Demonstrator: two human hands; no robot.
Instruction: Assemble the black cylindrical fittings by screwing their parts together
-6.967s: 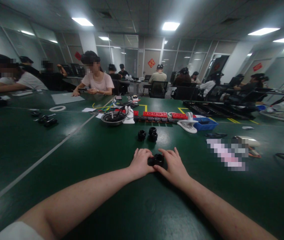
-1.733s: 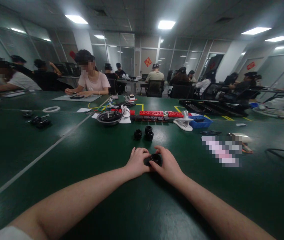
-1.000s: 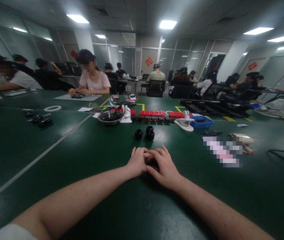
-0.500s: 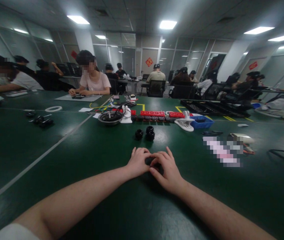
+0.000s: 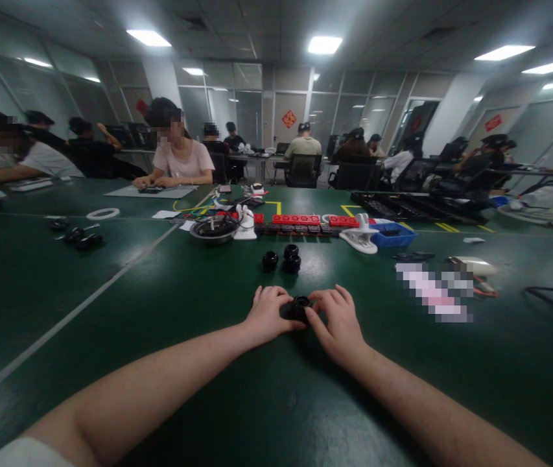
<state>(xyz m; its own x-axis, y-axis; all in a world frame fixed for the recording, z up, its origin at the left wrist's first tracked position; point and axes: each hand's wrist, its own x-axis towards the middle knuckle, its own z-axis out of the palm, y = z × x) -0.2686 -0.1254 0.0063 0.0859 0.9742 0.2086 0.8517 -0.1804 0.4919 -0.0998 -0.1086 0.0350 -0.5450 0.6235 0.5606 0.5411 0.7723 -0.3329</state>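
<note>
Between my hands is a small black ring-shaped part with an open top, just above or on the green table. My left hand grips its left side, thumb and fingers curved round it. From the right, my right hand pinches the same part with thumb and fingertips. Beyond my hands stand three similar black round parts: one at the left, one at the back and one in front of it.
Farther back are a metal bowl, a white clamp stand, red blocks and a blue bin. Black parts lie at the left. Across the table a person sits at a grey mat.
My right hand has shifted slightly to the right and its fingers have opened away from my left hand. The black part between them now shows more clearly.
</note>
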